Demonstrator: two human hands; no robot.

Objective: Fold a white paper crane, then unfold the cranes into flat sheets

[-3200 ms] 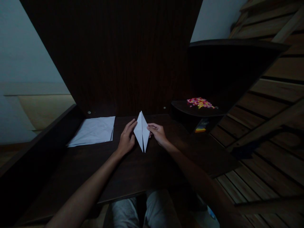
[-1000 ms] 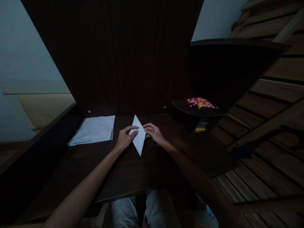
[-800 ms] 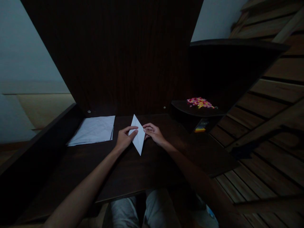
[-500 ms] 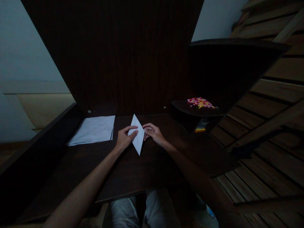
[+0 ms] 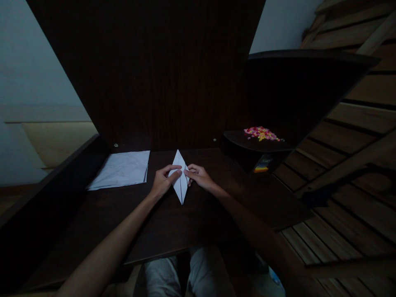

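Note:
A white sheet of paper folded into a narrow diamond [image 5: 180,187] is held just above the dark desk, its points toward the back panel and toward me. A dark crease or gap runs down its middle. My left hand [image 5: 163,180] pinches the left side, with thumb and forefinger on the front face. On the right edge, my right hand [image 5: 198,176] is closed with its thumb on the front face; its other fingers are partly hidden behind the paper.
White sheets [image 5: 122,169] lie stacked on the left of the desk [image 5: 161,231]. Small pink, red and yellow pieces [image 5: 262,133] are heaped on a low corner shelf [image 5: 238,138] at right. Beneath that shelf is a small yellow item [image 5: 260,169]. A dark panel [image 5: 161,74] rises behind.
The right side of the folded paper now looks narrower, and a dark line shows down its middle. My right thumb has come onto the front face; my left hand stays nearly in place.

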